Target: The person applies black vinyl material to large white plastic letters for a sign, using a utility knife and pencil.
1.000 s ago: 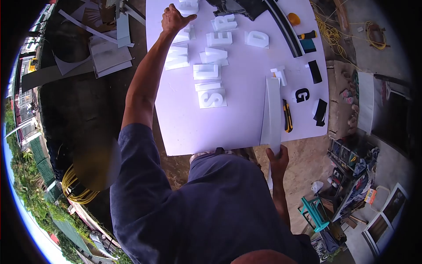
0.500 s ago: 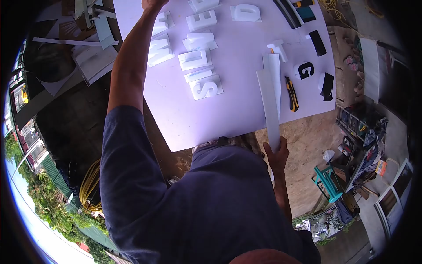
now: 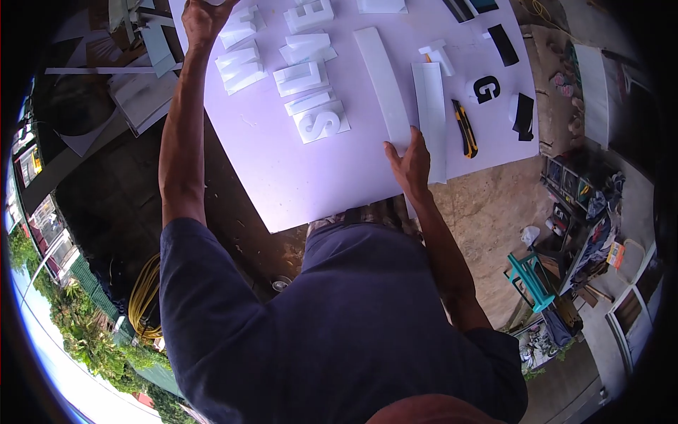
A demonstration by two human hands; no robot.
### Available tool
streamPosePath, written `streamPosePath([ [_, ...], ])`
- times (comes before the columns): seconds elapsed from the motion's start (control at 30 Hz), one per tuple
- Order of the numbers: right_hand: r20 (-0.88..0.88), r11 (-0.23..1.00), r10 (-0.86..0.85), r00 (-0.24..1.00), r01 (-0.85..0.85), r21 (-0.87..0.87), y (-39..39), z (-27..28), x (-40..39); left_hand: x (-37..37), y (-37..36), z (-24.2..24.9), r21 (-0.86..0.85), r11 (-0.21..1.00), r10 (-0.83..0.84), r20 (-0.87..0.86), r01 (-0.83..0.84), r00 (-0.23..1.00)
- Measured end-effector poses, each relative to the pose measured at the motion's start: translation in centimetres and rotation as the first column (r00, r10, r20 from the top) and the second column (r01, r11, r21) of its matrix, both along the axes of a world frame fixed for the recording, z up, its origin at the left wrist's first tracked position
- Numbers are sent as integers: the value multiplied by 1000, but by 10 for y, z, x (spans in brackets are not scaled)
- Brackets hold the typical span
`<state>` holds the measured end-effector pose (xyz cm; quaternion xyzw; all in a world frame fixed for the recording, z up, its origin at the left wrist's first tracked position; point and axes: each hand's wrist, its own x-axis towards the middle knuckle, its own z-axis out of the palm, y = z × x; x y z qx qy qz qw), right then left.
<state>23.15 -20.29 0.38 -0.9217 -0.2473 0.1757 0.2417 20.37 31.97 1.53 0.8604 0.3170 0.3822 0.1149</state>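
My right hand grips the near end of a long white strip, which slants away over the white tabletop. Beside that strip lies another white strip, with a yellow-and-black utility knife to its right. At the top left, my left hand is closed around a white piece cut off by the picture's edge; I cannot tell what the piece is. Below it stand a white letter W and other white raised letters, among them an S and an E.
A black-faced letter G, a white T-shaped piece and black pieces lie on the right of the table. Offcuts are piled at the left. A teal stand and a cluttered shelf are at the right.
My right hand has moved up and left over the table, carrying the white strip off the other strip. My left hand has shifted left and down in view; the view itself has shifted slightly.
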Motion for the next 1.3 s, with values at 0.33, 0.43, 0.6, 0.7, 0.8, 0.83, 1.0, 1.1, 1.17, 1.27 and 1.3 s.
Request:
streamPosePath([
  [0.33, -29, 989, -6, 1000, 10, 145, 3, 22, 5, -98, -197, 58, -255, 966, -75, -85, 52, 994],
  [0.43, 60, 977, 75, 995, -85, 195, -12, 0, 8, -121, -271, 55, -367, 928, -108, -85, 70, 990],
  [0.6, 5, 965, 149, 989, -146, 217, 7, -14, 24, -139, -381, 46, -593, 802, -120, -46, 70, 992],
  [0.7, -56, 956, 169, 984, -149, 254, 19, -24, 36, -139, -431, 40, -636, 769, -117, -51, 58, 992],
  [0.8, -84, 948, 201, 976, -172, 269, 23, -32, 45, -133, -467, 42, -657, 752, -96, -33, 51, 995],
  [0.83, -61, 950, 206, 977, -184, 253, 24, -35, 46, -133, -477, 42, -664, 747, -85, -51, 30, 995],
  [1.0, -156, 966, 193, 969, -160, 201, 21, -25, 52, -135, -505, 34, -665, 747, -57, -65, 0, 996],
  [1.1, -47, 960, 216, 975, -203, 195, 15, -31, 58, -135, -508, 27, -661, 750, -74, -75, 7, 994],
  [1.17, 44, 954, 227, 973, -231, 191, 10, -32, 61, -135, -505, 22, -629, 778, -91, -124, -7, 988],
  [1.27, 301, 935, 263, 917, -319, 154, 5, -32, 60, -136, -497, 7, -597, 802, -102, -128, 5, 986],
  [1.3, 300, 937, 261, 918, -315, 148, 0, -30, 59, -137, -494, 3, -602, 799, -103, -127, 6, 987],
])
